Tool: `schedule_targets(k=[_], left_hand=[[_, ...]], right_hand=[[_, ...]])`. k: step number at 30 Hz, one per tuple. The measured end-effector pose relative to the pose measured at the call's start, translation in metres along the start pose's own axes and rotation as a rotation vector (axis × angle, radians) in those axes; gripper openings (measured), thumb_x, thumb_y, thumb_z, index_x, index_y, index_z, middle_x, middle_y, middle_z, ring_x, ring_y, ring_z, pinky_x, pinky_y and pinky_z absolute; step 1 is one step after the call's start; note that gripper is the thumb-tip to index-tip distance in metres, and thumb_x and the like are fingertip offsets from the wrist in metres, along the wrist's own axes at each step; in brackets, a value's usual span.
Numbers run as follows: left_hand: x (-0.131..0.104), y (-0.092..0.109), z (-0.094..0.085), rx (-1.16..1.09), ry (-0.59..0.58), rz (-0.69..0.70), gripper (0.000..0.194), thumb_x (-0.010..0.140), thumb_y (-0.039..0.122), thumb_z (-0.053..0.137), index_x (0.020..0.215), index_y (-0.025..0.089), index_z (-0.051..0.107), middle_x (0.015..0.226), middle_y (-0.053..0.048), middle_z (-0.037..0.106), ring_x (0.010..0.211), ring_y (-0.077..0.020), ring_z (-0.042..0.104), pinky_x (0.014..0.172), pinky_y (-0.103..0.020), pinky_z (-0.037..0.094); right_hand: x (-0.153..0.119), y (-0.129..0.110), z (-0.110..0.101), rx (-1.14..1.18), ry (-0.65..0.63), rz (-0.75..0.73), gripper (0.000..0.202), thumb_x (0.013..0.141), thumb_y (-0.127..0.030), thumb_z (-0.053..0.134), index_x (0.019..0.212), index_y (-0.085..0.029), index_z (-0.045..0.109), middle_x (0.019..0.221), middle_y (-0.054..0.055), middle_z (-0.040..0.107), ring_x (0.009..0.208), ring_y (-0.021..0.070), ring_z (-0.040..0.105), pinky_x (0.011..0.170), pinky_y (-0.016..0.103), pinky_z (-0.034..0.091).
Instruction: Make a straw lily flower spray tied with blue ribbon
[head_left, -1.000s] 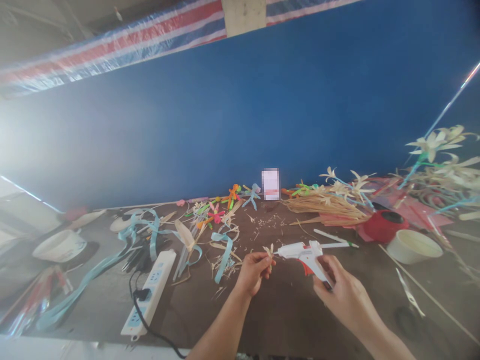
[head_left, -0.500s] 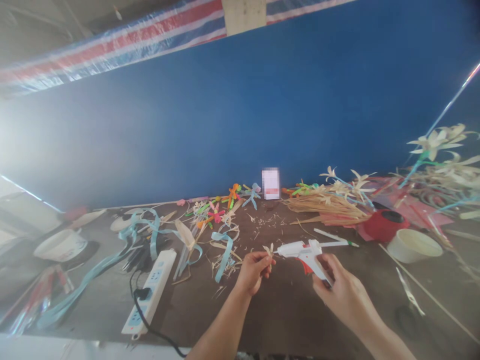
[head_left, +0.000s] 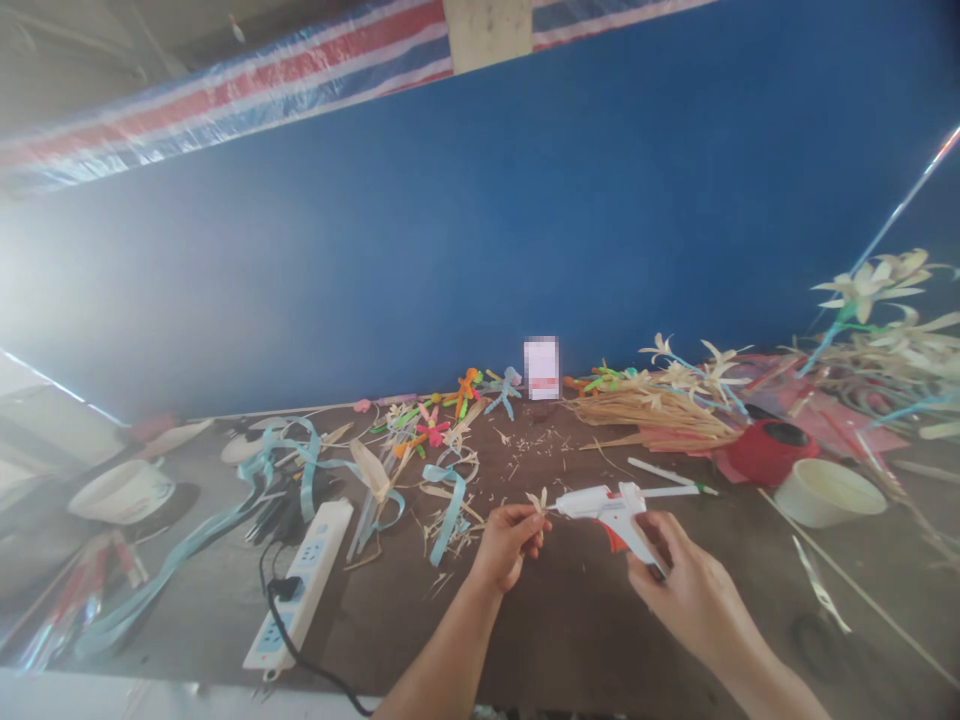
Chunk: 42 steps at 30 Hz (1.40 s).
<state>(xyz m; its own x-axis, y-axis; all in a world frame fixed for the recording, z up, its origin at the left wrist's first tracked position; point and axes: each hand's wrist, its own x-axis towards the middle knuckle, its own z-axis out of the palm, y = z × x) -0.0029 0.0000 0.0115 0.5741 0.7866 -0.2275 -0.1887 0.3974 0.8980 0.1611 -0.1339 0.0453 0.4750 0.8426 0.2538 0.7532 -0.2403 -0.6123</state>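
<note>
Between the thumb and fingers of my left hand [head_left: 507, 545] is pinched a small pale straw flower [head_left: 538, 500], its petals pointing up. My right hand [head_left: 686, 570] grips a white hot glue gun [head_left: 619, 510] by its handle, with an orange-red trigger below the body. The glue gun's nozzle points left and meets, or nearly meets, the base of the flower; I cannot tell if they touch. A white glue stick [head_left: 669, 491] sticks out of the gun's rear. Small straw scraps [head_left: 525, 455] lie on the dark table behind my hands.
A white power strip [head_left: 304, 585] with a black plug lies left of my arm. Light blue ribbon [head_left: 448, 515] and colourful pipe-cleaner figures [head_left: 431, 427] lie behind. On the right are a cream cup [head_left: 825, 495], scissors [head_left: 821, 585], a red container [head_left: 769, 450] and a straw bundle [head_left: 652, 415].
Almost nothing differs. The glue gun and my right hand have shifted very slightly; my left hand keeps its pinch on the flower.
</note>
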Motion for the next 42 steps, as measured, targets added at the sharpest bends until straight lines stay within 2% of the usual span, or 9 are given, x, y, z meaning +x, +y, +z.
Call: schedule_targets(k=[7,10,12,17,22,28,30,35,42], left_hand=[[0.000,0.000,-0.001,-0.008,0.017,-0.013,0.025,0.062,0.029,0.066,0.076,0.009,0.063,0.063,-0.005,0.058,0.044,-0.0046,0.042,0.038,-0.016,0.026],[0.000,0.001,0.000,0.003,0.033,-0.016,0.027,0.060,0.031,0.066,0.075,0.008,0.063,0.063,-0.005,0.059,0.044,-0.0043,0.041,0.038,-0.016,0.026],[0.000,0.001,0.000,0.010,0.039,-0.021,0.030,0.059,0.033,0.067,0.075,0.009,0.064,0.064,-0.006,0.059,0.044,-0.0044,0.042,0.038,-0.017,0.026],[0.000,0.000,-0.001,0.000,0.035,-0.020,0.030,0.059,0.033,0.067,0.077,0.009,0.064,0.065,-0.006,0.059,0.045,-0.0046,0.042,0.038,-0.017,0.026],[0.001,-0.002,-0.003,-0.015,0.006,-0.023,0.027,0.064,0.031,0.064,0.079,0.009,0.063,0.064,-0.006,0.058,0.044,-0.0039,0.040,0.038,-0.017,0.023],[0.002,-0.003,-0.005,-0.049,-0.028,-0.043,0.024,0.064,0.031,0.064,0.074,0.009,0.062,0.062,-0.004,0.056,0.041,-0.0018,0.033,0.037,-0.017,0.014],[0.002,-0.004,-0.005,-0.056,-0.031,-0.047,0.024,0.063,0.031,0.065,0.073,0.009,0.062,0.061,-0.004,0.056,0.041,-0.0015,0.032,0.037,-0.018,0.013],[0.002,-0.003,-0.004,-0.050,-0.039,-0.063,0.026,0.063,0.031,0.065,0.077,0.009,0.062,0.061,-0.004,0.055,0.041,-0.0015,0.032,0.038,-0.018,0.012],[0.001,-0.001,-0.001,-0.029,-0.027,-0.056,0.027,0.060,0.034,0.066,0.068,0.009,0.062,0.059,-0.004,0.055,0.041,-0.0019,0.032,0.037,-0.019,0.013]], right_hand=[[0.000,0.013,-0.002,0.169,0.054,0.100,0.026,0.069,-0.032,0.049,0.093,-0.021,0.046,0.082,0.003,0.062,0.070,0.0166,0.060,0.058,0.020,0.045],[-0.002,0.011,-0.005,0.312,-0.042,0.122,0.017,0.075,-0.035,0.046,0.083,-0.020,0.048,0.064,-0.001,0.057,0.057,0.0130,0.054,0.051,0.019,0.041],[-0.003,0.008,-0.006,0.436,-0.129,0.153,0.018,0.078,-0.036,0.044,0.079,-0.019,0.049,0.057,-0.003,0.053,0.051,0.0112,0.050,0.046,0.019,0.038],[-0.007,0.003,-0.002,0.639,-0.213,0.160,0.028,0.077,-0.037,0.046,0.097,-0.016,0.047,0.063,0.000,0.058,0.051,0.0128,0.053,0.048,0.022,0.040],[-0.009,0.005,0.002,0.490,-0.178,0.081,0.033,0.076,-0.036,0.048,0.103,-0.018,0.047,0.057,-0.003,0.055,0.051,0.0133,0.053,0.052,0.022,0.043],[-0.009,0.005,0.001,0.332,-0.171,-0.092,0.028,0.076,-0.035,0.048,0.096,-0.016,0.053,0.090,0.009,0.062,0.083,0.0219,0.056,0.074,0.028,0.043],[-0.007,0.005,0.001,0.309,-0.155,-0.128,0.027,0.077,-0.035,0.048,0.095,-0.016,0.054,0.093,0.010,0.061,0.087,0.0229,0.056,0.078,0.029,0.042],[-0.005,0.006,0.002,0.278,-0.139,-0.133,0.028,0.076,-0.035,0.048,0.096,-0.016,0.054,0.093,0.009,0.062,0.085,0.0221,0.057,0.077,0.027,0.042],[-0.007,0.007,0.003,0.286,-0.174,-0.119,0.028,0.077,-0.035,0.047,0.098,-0.016,0.052,0.094,0.008,0.062,0.087,0.0215,0.057,0.078,0.026,0.042]])
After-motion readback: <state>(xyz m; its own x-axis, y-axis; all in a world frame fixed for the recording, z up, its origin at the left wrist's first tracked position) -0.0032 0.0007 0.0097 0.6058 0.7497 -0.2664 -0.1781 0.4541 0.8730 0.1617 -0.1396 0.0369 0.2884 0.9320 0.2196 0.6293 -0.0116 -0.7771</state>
